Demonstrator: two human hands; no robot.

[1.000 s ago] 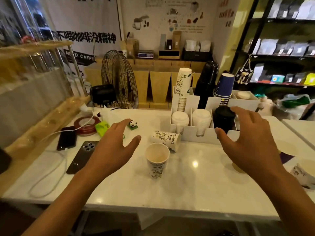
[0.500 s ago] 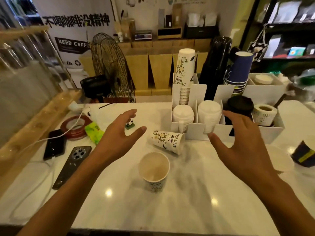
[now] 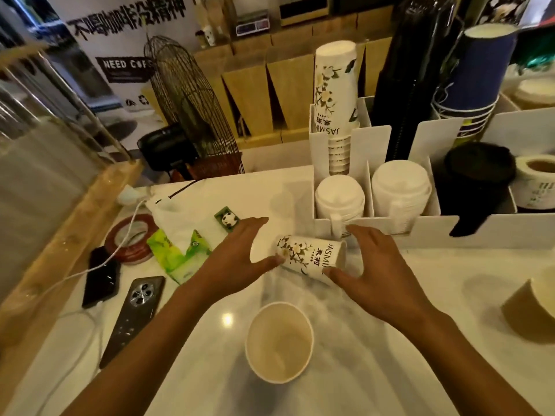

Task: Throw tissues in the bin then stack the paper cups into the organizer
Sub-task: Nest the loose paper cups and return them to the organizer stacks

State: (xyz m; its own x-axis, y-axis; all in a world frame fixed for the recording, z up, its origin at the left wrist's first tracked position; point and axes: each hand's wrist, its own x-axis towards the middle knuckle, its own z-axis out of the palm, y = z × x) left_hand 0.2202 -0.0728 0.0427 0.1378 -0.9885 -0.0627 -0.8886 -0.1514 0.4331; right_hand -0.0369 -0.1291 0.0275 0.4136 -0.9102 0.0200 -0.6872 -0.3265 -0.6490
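A flower-printed paper cup lies on its side on the white counter, just in front of the white organizer. My left hand clasps its base end between thumb and fingers. My right hand touches its mouth end, thumb below the rim and fingers above. A second matching cup stands upright and empty, nearer to me. A stack of the same cups stands upside down in the organizer's back left slot. A green tissue pack lies to the left. No bin is in view.
The organizer also holds white lids, black lids, blue cups and a label roll. To the left lie two phones, a tape roll, a cable and a white bag. A fan stands behind. A brown cup is at the right edge.
Both hands have moved inward from a spread, hovering pose and closed onto the two ends of the lying cup. The view has tilted down and moved closer to the counter.
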